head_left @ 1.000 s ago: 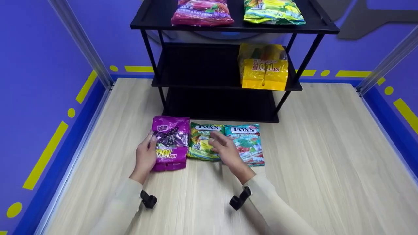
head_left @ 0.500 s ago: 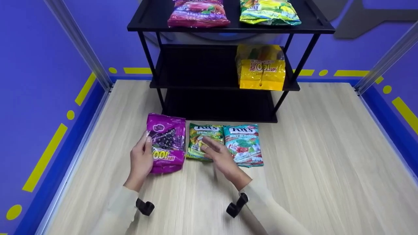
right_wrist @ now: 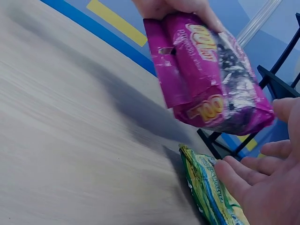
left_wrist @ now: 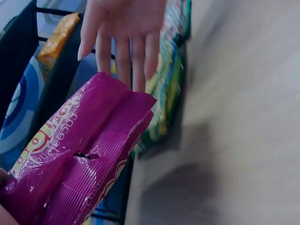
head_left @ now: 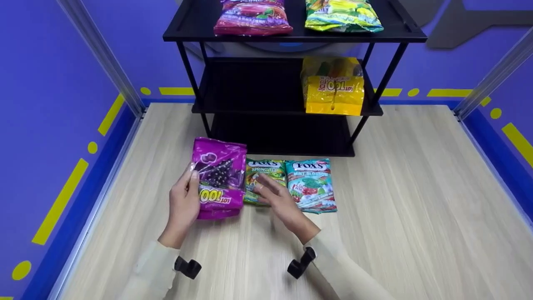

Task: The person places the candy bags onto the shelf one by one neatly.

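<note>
Gripping one glossy, berry-printed purple bag (head_left: 219, 177) aloft, at nine o'clock from one green packet (head_left: 267, 170) and one teal packet (head_left: 311, 187): left grip (head_left: 184, 202), closed on its edge; right grip (head_left: 287, 208), fingers extended, holding nothing.

- I count two hands on my feed, one left hand (head_left: 183, 202) and one right hand (head_left: 282, 204).
- I make it six bags altogether.
- Three of those are down by the hands: one purple bag (head_left: 220, 177), one green bag (head_left: 268, 168) and one teal bag (head_left: 310, 187).
- I see two more up top, one pink bag (head_left: 254, 17) and one yellow-green bag (head_left: 343, 16).
- I get one yellow bag (head_left: 334, 89) midway up.
- I have one black shelf (head_left: 250, 85), with three tiers.
- I count two wrist cameras, the left one (head_left: 188, 267) and the right one (head_left: 302, 263).
- I see two metal posts, one left post (head_left: 102, 58) and one right post (head_left: 495, 77).
</note>
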`<state>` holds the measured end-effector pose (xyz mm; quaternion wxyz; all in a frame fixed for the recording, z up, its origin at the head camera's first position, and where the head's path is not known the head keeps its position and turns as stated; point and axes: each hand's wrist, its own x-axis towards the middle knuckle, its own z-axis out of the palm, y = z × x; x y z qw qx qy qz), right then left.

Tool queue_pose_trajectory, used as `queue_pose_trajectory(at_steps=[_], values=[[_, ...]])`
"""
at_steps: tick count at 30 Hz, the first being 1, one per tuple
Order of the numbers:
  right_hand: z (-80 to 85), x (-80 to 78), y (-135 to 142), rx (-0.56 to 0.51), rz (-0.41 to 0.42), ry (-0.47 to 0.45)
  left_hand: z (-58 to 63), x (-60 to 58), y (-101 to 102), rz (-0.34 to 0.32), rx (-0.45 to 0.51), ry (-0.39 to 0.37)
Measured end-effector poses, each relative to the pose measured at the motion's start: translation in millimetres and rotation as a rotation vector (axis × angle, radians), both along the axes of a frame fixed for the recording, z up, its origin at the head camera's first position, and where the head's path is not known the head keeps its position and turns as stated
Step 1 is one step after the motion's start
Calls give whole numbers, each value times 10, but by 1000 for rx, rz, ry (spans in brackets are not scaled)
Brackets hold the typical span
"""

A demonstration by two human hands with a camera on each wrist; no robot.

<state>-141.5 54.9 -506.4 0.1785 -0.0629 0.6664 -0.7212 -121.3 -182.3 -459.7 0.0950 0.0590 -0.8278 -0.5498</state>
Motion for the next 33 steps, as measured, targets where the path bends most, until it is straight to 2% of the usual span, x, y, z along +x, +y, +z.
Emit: queue_pose_trajectory(at_steps=[7, 14, 19, 21, 26, 29, 33], values=[[49, 10, -8, -40, -14, -50, 122, -3, 215, -2, 62, 5], [107, 19, 5, -169, -8, -125, 208, -14, 438, -27, 137, -11], [170, 32, -21, -248, -20, -145, 210, -35, 557, -46, 127, 15], [199, 34, -46, -249, -45, -147, 197, -42, 590, -58, 107, 35], [243, 26, -94, -154, -146, -126, 180, -79, 654, -131, 45, 94], [259, 17, -105, -124, -203, -106, 197, -95, 673, -163, 13, 102], [282, -2, -99, -138, -277, -83, 235, -114, 676, -185, 2, 98]])
